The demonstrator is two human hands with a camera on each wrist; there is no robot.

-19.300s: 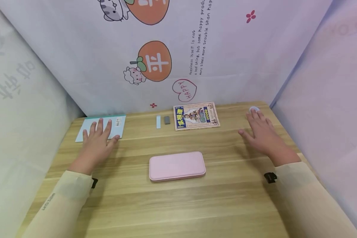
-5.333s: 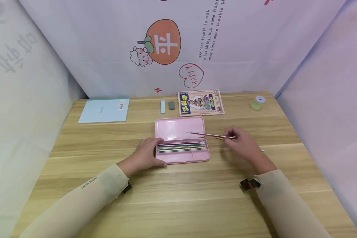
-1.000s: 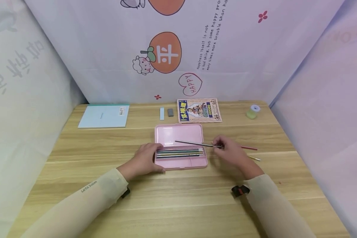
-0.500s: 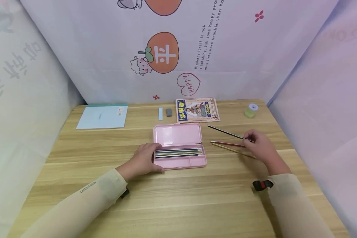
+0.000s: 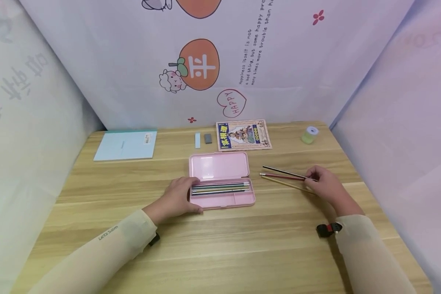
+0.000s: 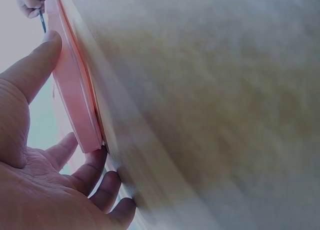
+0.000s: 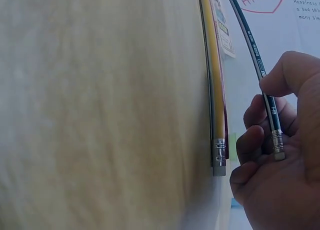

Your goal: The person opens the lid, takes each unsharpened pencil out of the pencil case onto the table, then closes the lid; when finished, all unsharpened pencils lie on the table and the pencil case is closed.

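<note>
The pink pencil case (image 5: 219, 166) lies unfolded on the table, its lid laid back. Several pencils (image 5: 220, 188) are lined up in its rear compartment, while the two front compartments hold nothing. My left hand (image 5: 174, 197) grips the case's left end, thumb at the near edge and fingers at the end wall. Right of the case, my right hand (image 5: 326, 185) pinches a dark green pencil (image 7: 257, 60) near its eraser end, its other end pointing left. Below that pencil, a red pencil (image 5: 279, 176) and a yellow pencil (image 7: 216, 90) lie on the table.
Along the back are a light blue notebook (image 5: 126, 145), a pale blue strip (image 5: 197, 140), a grey eraser (image 5: 208, 139) and an illustrated booklet (image 5: 243, 134). A green pencil sharpener (image 5: 310, 135) stands back right. White printed cloth (image 5: 279, 81) surrounds the wooden table (image 5: 213, 249).
My right hand has carried the dark green pencil rightward from above the case, then lowered it towards the red and yellow pencils. My left hand stays on the case.
</note>
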